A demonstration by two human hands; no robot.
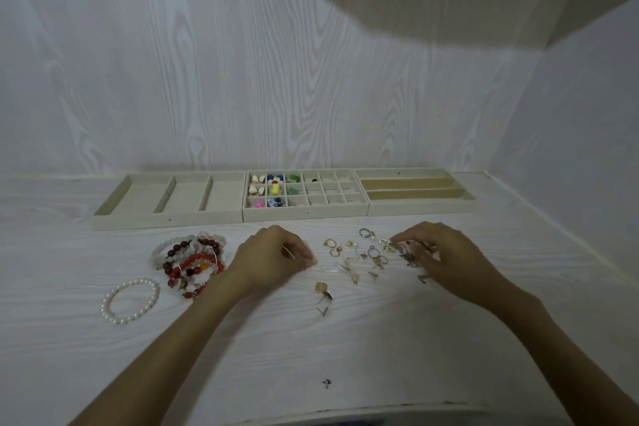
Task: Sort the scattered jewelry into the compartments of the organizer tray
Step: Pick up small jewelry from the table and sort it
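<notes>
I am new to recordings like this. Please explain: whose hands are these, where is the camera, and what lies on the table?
No machine here: a person wears one camera on the head, looking down. The left hand pinches something small and thin; I cannot tell what. The right hand curls over a scatter of rings and earrings; whether it holds one is unclear. Left of them lie a pile of bead bracelets and a pearl bracelet. Behind stand three beige trays; the middle tray already holds colourful pieces.
</notes>
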